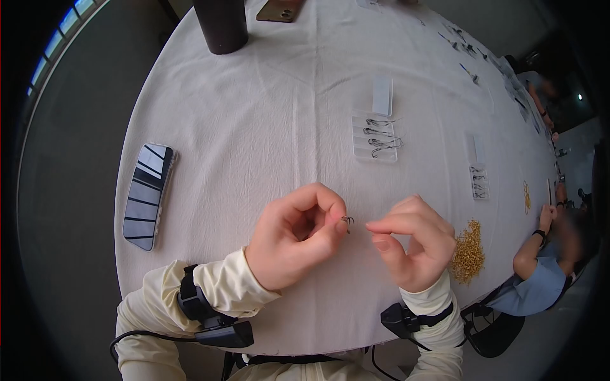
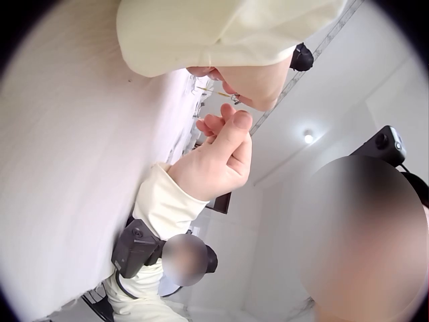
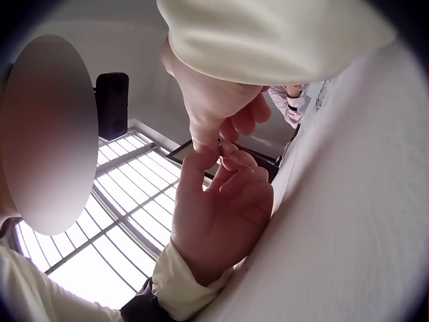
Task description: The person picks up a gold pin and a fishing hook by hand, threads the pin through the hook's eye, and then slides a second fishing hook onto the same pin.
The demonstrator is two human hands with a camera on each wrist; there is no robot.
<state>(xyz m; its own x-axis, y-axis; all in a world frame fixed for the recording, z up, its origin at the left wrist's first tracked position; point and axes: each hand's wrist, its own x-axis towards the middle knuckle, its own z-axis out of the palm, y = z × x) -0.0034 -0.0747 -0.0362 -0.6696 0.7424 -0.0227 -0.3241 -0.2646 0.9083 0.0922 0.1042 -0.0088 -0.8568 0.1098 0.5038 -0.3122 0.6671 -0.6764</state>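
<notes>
In the head view, the left hand (image 1: pixel 295 235) pinches a tiny dark wire piece (image 1: pixel 347 220) between thumb and forefinger, above the white cloth. Just to its right is the right hand (image 1: pixel 413 238), its thumb and forefinger bent toward each other with a gap between them; nothing can be made out in them. The left wrist view shows the right hand (image 2: pixel 218 157) close beside the left one, which the sleeve mostly covers. From the right wrist, the left hand (image 3: pixel 224 208) appears with its fingertips around a small piece near the right hand (image 3: pixel 214 100).
Beyond the hands lies a clear compartment box (image 1: pixel 365 149) of dark wire pieces. A gold heap (image 1: pixel 469 254) is right of the right hand, with another small box (image 1: pixel 479 183) behind. A phone (image 1: pixel 148 197) lies left, a dark cup (image 1: pixel 222 28) at the back. Another person (image 1: pixel 537 273) sits at right.
</notes>
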